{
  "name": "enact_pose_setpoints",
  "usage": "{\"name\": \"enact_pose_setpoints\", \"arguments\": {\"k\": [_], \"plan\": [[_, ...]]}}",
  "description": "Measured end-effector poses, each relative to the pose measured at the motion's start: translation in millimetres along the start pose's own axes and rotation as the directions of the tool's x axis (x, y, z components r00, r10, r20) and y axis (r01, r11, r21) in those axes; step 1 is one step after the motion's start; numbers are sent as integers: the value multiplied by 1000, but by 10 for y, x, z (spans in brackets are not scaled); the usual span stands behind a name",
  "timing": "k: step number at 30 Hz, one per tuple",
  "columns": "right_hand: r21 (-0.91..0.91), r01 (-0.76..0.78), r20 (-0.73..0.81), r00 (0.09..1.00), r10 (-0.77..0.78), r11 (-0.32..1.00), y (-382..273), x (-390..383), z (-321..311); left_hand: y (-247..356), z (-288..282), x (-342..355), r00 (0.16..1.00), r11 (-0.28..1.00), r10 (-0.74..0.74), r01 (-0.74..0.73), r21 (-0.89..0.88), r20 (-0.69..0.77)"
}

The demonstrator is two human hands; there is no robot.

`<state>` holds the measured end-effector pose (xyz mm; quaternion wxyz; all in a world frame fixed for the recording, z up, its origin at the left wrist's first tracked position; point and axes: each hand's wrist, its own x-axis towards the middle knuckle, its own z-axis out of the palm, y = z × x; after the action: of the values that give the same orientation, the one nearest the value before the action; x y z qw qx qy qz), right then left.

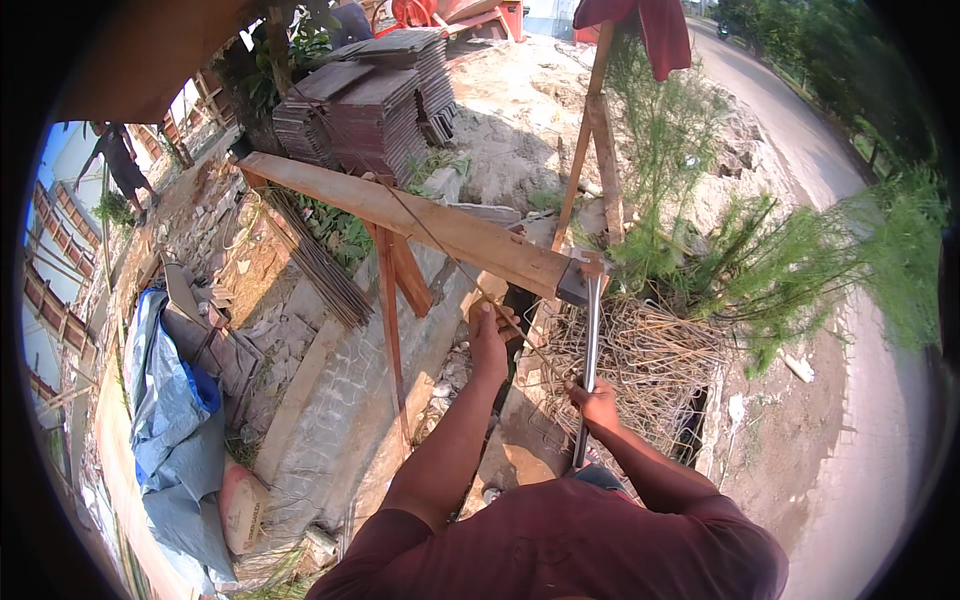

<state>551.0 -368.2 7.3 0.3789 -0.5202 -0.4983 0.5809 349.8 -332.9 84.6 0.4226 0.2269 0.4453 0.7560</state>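
Note:
A long thin steel rod (430, 232) slants from the upper left, across the wooden beam, down toward my hands. My left hand (490, 338) is closed around it, just in front of the beam. Shiny and straight, a metal lever bar (592, 335) hangs down from the beam's right end, where a dark metal fitting (573, 282) sits. My right hand (597, 403) is closed on this bar below its middle. The rod's near end comes close to my right fingers; whether they touch it, I cannot tell. The wooden beam (400, 212) rests on slanted wooden legs.
Many bent rod pieces (650, 360) lie heaped beside my right hand. Green feathery branches (740, 250) spread at the right, near a road (860, 400). Stacked tiles (370, 110) stand behind the beam. A blue-grey tarp (180, 430) lies left; a person (122, 170) stands beyond.

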Motion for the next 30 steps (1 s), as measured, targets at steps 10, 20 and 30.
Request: {"name": "enact_pose_setpoints", "arguments": {"k": [10,20,30], "plan": [[-714,151,-205,889,-410,684,-251,477,-2528,-955,1067,767,796,836,-548,520,174,258],[-831,210,-67,881,-468,514,-266,1010,-3253,-1150,1503,504,928,438,-271,-117,891,255],[-768,388,-45,761,-647,509,675,857,-3974,-1139,652,874,972,467,232,-94,879,-20]]}}
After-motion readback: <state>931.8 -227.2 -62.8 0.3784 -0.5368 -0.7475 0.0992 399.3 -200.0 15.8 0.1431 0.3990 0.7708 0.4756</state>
